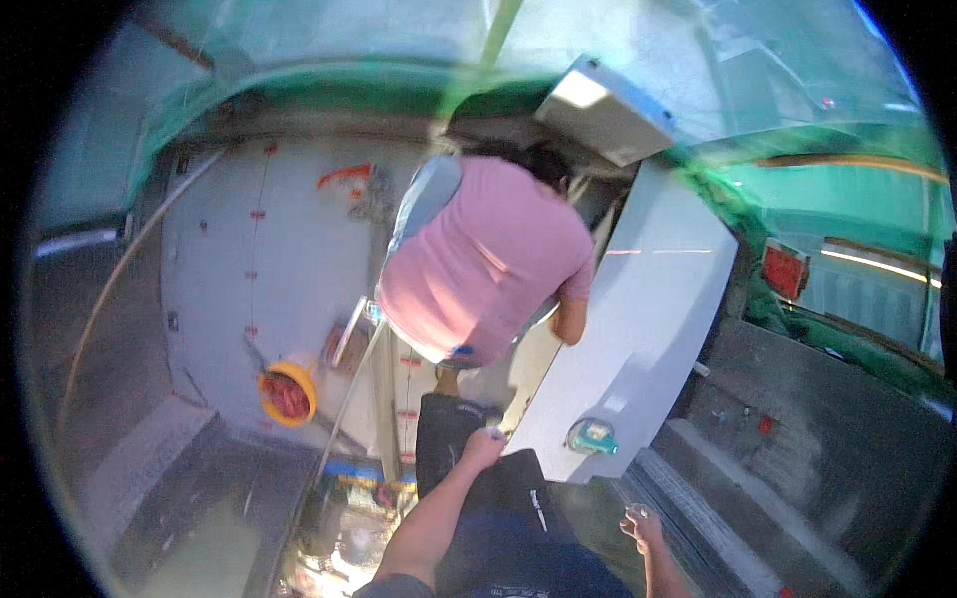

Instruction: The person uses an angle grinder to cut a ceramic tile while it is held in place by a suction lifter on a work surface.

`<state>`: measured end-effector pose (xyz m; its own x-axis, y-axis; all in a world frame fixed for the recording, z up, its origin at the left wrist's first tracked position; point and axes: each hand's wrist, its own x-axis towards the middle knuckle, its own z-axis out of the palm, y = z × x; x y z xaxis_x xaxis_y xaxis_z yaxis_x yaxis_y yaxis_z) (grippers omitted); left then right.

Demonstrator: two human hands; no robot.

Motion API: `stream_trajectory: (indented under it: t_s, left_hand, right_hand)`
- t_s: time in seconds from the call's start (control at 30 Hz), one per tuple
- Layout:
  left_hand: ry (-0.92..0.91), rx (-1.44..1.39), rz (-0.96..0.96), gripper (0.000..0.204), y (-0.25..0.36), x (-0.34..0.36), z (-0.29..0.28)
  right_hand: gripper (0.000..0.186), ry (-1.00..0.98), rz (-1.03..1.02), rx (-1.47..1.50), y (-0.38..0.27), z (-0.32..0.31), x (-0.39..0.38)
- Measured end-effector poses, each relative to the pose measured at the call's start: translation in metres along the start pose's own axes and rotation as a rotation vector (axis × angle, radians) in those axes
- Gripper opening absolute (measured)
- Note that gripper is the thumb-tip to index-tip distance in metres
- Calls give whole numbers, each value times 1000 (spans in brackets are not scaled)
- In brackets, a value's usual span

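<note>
A large white tile (pixel 608 329) slants across the middle right, one end close to my legs. My left hand (pixel 484 448) is closed at its near left corner, the fingers seemingly gripping the edge; the fingertips are blurred. On the tile's near end sits a teal suction cup tool (pixel 594 438). My right hand (pixel 641 524) hangs below and to the right of the tile, apart from it. Its fingers are loosely bent and apart, with nothing visible in them. A co-worker in a pink shirt (pixel 488 259) bends over beside the tile's far left edge, one arm against it.
Pale floor tiles (pixel 219 269) with red spacers along the joints spread to the left. A yellow bucket (pixel 287 394) with reddish contents stands there. Behind the co-worker leans a grey box-like panel (pixel 605 115). Green netting (pixel 847 189) and a red container (pixel 786 269) lie at the right.
</note>
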<state>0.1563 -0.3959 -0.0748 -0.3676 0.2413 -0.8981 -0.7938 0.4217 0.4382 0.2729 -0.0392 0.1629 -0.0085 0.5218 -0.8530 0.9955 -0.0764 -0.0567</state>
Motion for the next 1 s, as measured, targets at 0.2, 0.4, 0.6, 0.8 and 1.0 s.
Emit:
stream_trajectory:
  t_s: [0.2,0.4,0.6,0.8,1.0]
  left_hand:
    - [162,113,102,42,39,-6,-42]
    - [216,419,-50,45,64,7,-93]
    - [244,690,198,40,132,9,-81]
    - [143,824,548,36,154,9,-26]
    - [-58,898,770,36,132,5,27]
  right_hand:
    - [18,37,-123,201,-20,1,25]
    - [22,56,-210,387,11,11,12]
    - [28,37,-174,641,138,18,12]
    - [26,140,-16,384,308,91,60]
    - [24,165,-80,349,347,134,84]
